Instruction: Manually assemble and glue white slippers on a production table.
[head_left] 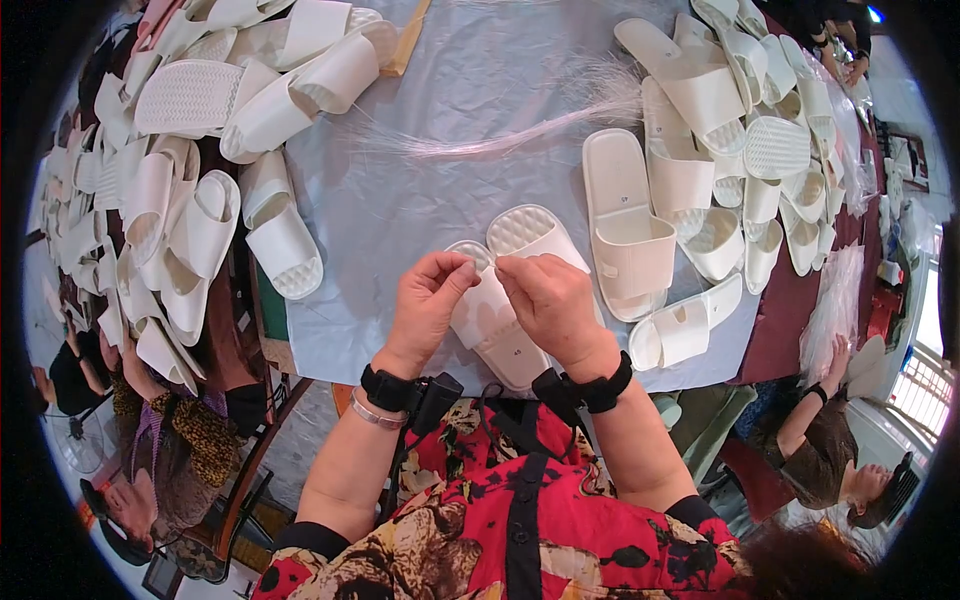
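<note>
A pair of white slippers [479, 312] lies side by side near the close edge of the surface [400, 210], beneath the hands. The left hand [425, 302] pinches thumb to forefinger; the right hand [552, 308] curls narrow just beside it. Whether they hold anything I cannot tell. Beyond, pale strands [500, 142] stretch between the left slipper heap [190, 98] and the right slipper heap [690, 95].

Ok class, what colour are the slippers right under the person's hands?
Off-white; the slippers show best in the head view.
</note>
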